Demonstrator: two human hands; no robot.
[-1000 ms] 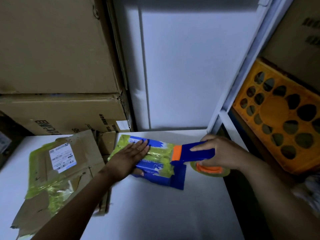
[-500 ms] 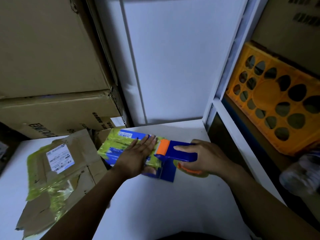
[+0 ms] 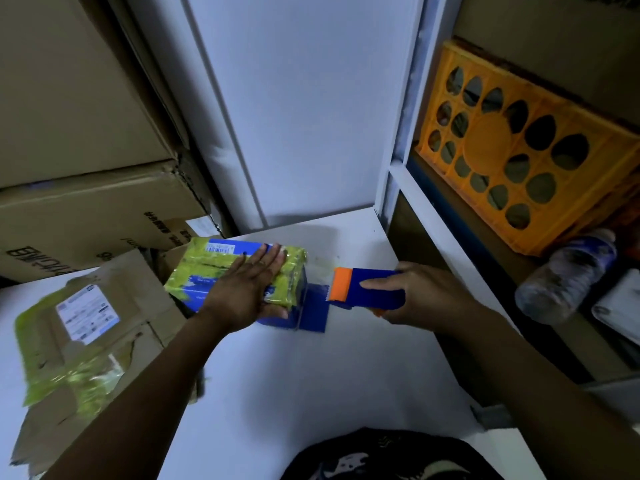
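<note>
A small blue box (image 3: 221, 268) wrapped in yellow-green tape lies on the white table (image 3: 294, 382) near its back edge. My left hand (image 3: 247, 289) presses flat on top of it, fingers straight. My right hand (image 3: 422, 296) grips a blue tape dispenser (image 3: 367, 289) with an orange front, just right of the box. A blue flap (image 3: 313, 308) of the box sticks out under the dispenser's front end. The tape roll is hidden by my right hand.
A flattened cardboard piece (image 3: 79, 344) with a white label and yellow-green tape lies at the table's left. Stacked cardboard boxes (image 3: 79, 140) stand behind it. Right of the table, a shelf holds an orange crate (image 3: 512, 147) and a plastic bottle (image 3: 564, 275). A white wall panel (image 3: 311, 109) rises behind.
My right hand has pulled the dispenser to the right, off the box's top and clear of its end. My left hand stays pressed on the box. The camera has tilted down.
</note>
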